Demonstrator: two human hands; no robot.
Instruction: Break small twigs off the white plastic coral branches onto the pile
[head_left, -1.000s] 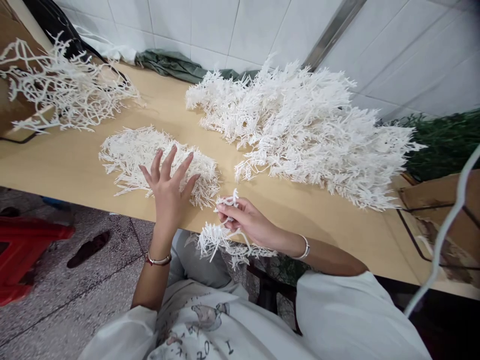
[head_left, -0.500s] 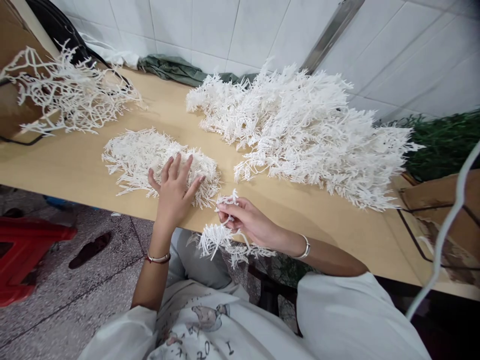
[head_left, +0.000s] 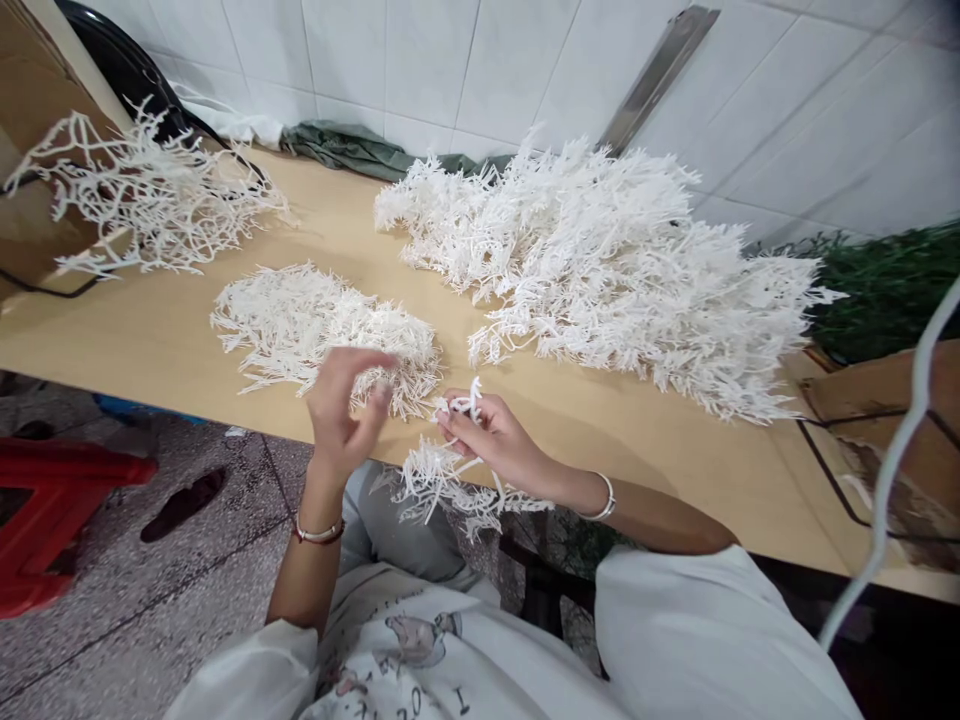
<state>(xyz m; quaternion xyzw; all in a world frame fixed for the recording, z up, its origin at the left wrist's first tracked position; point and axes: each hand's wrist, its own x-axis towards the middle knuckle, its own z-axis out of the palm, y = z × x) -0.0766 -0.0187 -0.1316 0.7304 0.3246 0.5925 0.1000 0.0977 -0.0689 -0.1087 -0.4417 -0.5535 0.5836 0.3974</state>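
R hand (head_left: 484, 440) grips white sprig bunch (head_left: 442, 478) at worktop (head_left: 142, 335) edge, 6 o'clock. L hand (head_left: 346, 408) – fingers curled, pinching at small sprig pile (head_left: 315, 320), 9 o'clock – grip unclear.

Bare tabletop (head_left: 150, 335) between sprig piles (head_left: 330, 325)

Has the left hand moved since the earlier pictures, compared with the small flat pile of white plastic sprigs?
Yes. The left hand has drawn back off the small flat pile of white plastic sprigs toward the table edge, fingers curled in.
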